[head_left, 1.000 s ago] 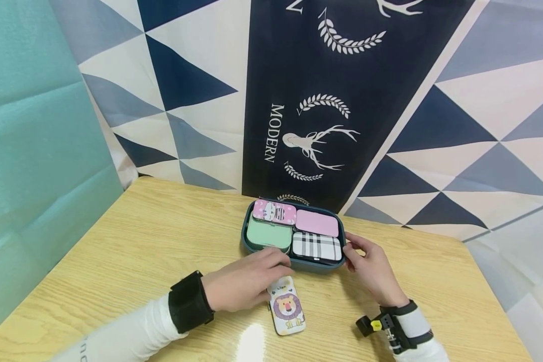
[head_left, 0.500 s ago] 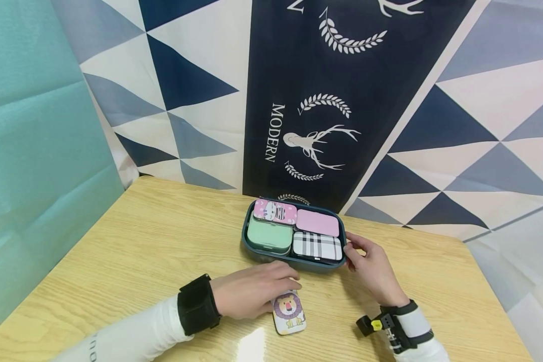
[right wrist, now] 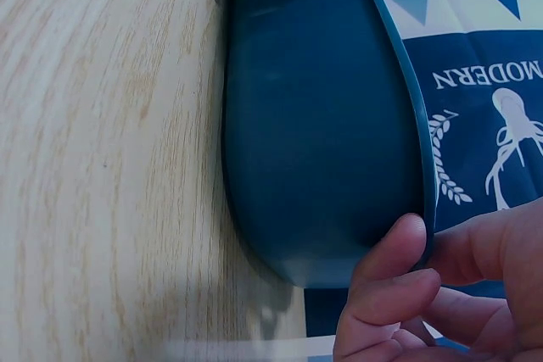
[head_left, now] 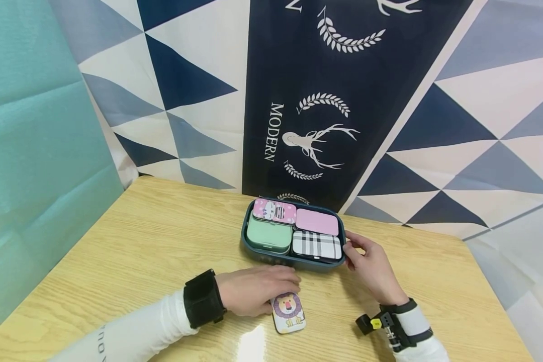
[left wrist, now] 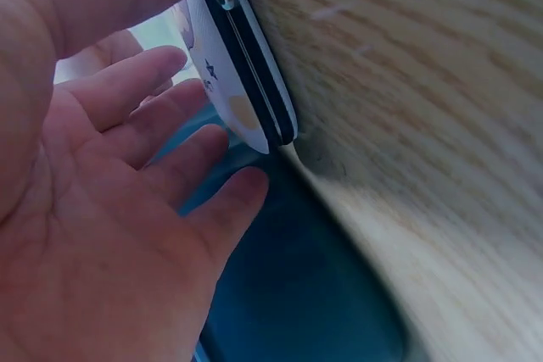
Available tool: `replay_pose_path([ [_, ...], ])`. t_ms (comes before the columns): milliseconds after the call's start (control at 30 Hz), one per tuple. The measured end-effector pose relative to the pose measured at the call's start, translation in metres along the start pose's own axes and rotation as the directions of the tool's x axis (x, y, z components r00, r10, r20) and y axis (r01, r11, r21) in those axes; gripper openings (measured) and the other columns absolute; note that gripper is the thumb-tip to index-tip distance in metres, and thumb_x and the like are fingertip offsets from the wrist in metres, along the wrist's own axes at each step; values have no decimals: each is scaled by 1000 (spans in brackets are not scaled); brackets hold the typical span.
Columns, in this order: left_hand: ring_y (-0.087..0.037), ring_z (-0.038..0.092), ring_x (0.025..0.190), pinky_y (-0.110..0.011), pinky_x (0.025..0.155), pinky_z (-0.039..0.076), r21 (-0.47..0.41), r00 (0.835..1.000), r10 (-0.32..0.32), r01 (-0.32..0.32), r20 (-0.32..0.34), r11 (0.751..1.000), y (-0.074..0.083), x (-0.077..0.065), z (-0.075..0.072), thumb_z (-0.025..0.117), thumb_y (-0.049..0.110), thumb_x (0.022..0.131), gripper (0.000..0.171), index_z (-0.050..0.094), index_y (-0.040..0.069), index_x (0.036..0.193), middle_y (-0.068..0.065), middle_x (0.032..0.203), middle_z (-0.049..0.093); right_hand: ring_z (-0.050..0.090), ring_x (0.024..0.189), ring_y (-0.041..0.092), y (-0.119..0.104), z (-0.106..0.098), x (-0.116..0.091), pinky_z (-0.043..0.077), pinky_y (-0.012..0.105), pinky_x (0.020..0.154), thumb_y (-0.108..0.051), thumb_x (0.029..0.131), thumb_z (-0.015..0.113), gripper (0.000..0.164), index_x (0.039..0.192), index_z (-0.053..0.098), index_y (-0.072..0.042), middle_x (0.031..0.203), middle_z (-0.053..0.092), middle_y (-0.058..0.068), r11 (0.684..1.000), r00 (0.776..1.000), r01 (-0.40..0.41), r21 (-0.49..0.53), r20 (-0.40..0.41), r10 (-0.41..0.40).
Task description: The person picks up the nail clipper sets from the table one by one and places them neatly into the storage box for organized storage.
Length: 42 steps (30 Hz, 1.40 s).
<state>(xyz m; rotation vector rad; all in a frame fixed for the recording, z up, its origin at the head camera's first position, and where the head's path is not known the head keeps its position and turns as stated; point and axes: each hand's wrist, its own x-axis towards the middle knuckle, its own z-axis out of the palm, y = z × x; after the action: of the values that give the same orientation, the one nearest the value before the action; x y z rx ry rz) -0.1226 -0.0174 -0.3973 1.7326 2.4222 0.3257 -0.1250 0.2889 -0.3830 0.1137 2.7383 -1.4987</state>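
A small tin with a lion picture (head_left: 288, 312) lies flat on the table. My left hand (head_left: 258, 290) reaches over its upper end; in the left wrist view the thumb is at the tin's side edge (left wrist: 254, 65), and the loosely bent fingers spread near its printed face. Behind it stands a dark blue box (head_left: 280, 260) holding tins: green (head_left: 269, 235), plaid (head_left: 317, 245), plain pink (head_left: 317, 222) and a pink patterned one (head_left: 274, 211) overlapping the green. My right hand (head_left: 372, 267) pinches the box's right rim; the right wrist view shows its fingertips (right wrist: 403, 243) there.
The wooden table (head_left: 172, 236) extends around the box and the tin. A patterned cloth backdrop (head_left: 298, 100) hangs right behind the box. At the left is a teal panel (head_left: 50, 151). Both wrists wear black straps (head_left: 204, 297).
My left hand has drawn back from the box's front edge, toward me and slightly right, over the lion tin's upper end. The tin, the box and my right hand stay in place.
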Motion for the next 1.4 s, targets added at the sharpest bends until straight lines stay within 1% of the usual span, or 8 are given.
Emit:
replay_pose_path([
  [133, -14, 44, 146, -28, 122, 30, -10, 1000, -4, 4, 14, 1000, -1, 1, 0, 78, 18, 98, 53, 60, 12, 147, 0, 152, 54, 60, 82, 18, 0, 0, 0, 51, 27, 66, -11, 112, 50, 46, 155, 48, 4, 119, 57, 20, 1000, 1000, -5, 5, 1, 5],
  [367, -13, 49, 136, -24, 117, 36, 8, 1000, -9, 9, -5, 1000, 0, 1, 0, 80, 24, 96, 54, 62, 13, 146, -1, 146, 57, 60, 84, 19, 0, 0, 0, 52, 28, 67, -11, 112, 50, 47, 156, 48, 4, 120, 57, 20, 1000, 1000, -19, 4, 1, 19],
  [533, -12, 50, 129, -23, 111, 40, 20, 999, -29, 29, -17, 999, 1, -3, 0, 84, 31, 92, 58, 63, 15, 144, 1, 141, 56, 59, 84, 19, -1, 0, 0, 53, 29, 68, -11, 112, 50, 47, 156, 48, 4, 119, 57, 20, 1000, 1000, -22, 8, 2, 22],
  [700, -10, 52, 123, -23, 108, 42, -14, 998, -47, 47, -44, 999, 2, -9, 2, 87, 33, 90, 60, 65, 14, 142, 2, 136, 57, 59, 83, 18, -1, 0, 0, 52, 28, 67, -10, 112, 50, 46, 155, 48, 5, 118, 57, 20, 1000, 1000, -16, 9, 4, 16],
  [933, -11, 52, 121, -23, 109, 41, -47, 997, -54, 51, -62, 998, 1, -20, 3, 87, 29, 90, 60, 64, 12, 143, 1, 135, 57, 59, 82, 18, -1, 0, 0, 52, 28, 66, -10, 111, 50, 46, 155, 48, 5, 117, 57, 20, 1000, 1000, -10, 4, 2, 10],
  [1067, -11, 52, 123, -23, 111, 41, -40, 996, -60, 58, -59, 998, 2, -25, 3, 86, 21, 90, 59, 64, 11, 143, 1, 135, 58, 59, 82, 18, -1, 0, 0, 51, 28, 66, -11, 112, 50, 46, 155, 48, 5, 117, 58, 20, 1000, 1000, -4, -1, 2, 4],
  [1200, -11, 52, 124, -22, 110, 41, -29, 995, -69, 67, -66, 997, 2, -30, 3, 85, 16, 89, 57, 65, 11, 142, 1, 134, 59, 59, 82, 18, 0, 0, 0, 52, 28, 67, -11, 112, 50, 47, 155, 48, 5, 118, 58, 20, 1000, 1000, -2, 1, 3, 2],
  [1400, -11, 51, 123, -21, 109, 41, -46, 993, -81, 77, -83, 996, 4, -36, 5, 86, 17, 89, 55, 65, 10, 140, 2, 132, 59, 59, 83, 18, 1, 0, 0, 53, 29, 67, -12, 112, 50, 47, 156, 47, 5, 119, 58, 20, 1000, 1000, -6, 2, 5, 6],
])
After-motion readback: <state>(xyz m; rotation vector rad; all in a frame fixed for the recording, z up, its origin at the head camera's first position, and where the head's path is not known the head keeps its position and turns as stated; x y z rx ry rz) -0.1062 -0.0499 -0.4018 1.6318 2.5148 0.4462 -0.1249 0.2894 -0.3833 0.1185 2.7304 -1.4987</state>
